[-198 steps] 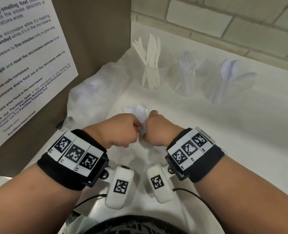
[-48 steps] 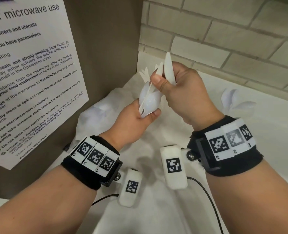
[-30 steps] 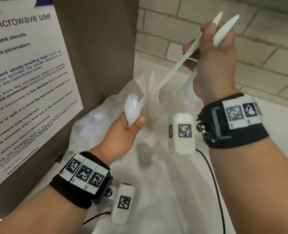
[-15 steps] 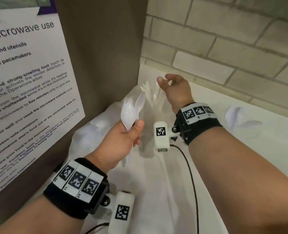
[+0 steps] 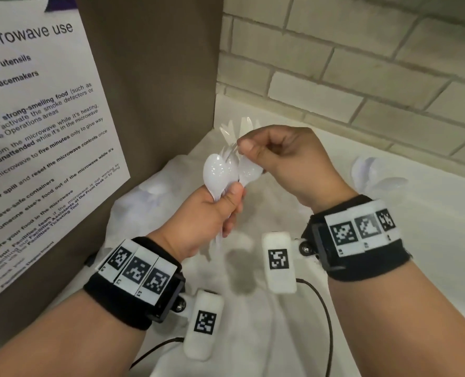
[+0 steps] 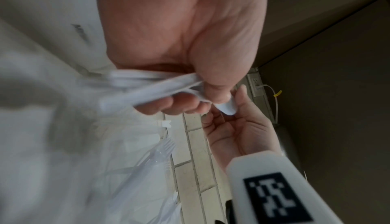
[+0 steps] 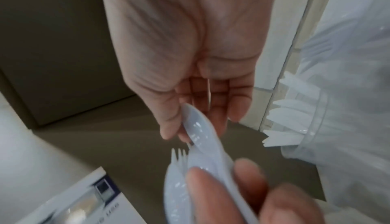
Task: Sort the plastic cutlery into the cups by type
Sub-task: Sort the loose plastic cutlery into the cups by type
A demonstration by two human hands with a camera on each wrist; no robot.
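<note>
My left hand grips a bundle of white plastic spoons and forks by the handles, heads up, above the counter. In the left wrist view the handles run through its curled fingers. My right hand meets the bundle from the right, and its thumb and forefinger pinch the tip of a spoon beside the fork tines. Behind the hands stands the clear cup of knives. The spoon cup is at the right. The fork cup shows only in the left wrist view.
A brown panel with a microwave notice closes off the left side. A brick wall runs along the back. A crumpled clear plastic bag lies on the white counter at the left.
My right hand has come back from the knife cup to the bundle and now pinches a spoon. The left hand has kept hold of the bundle and risen slightly.
</note>
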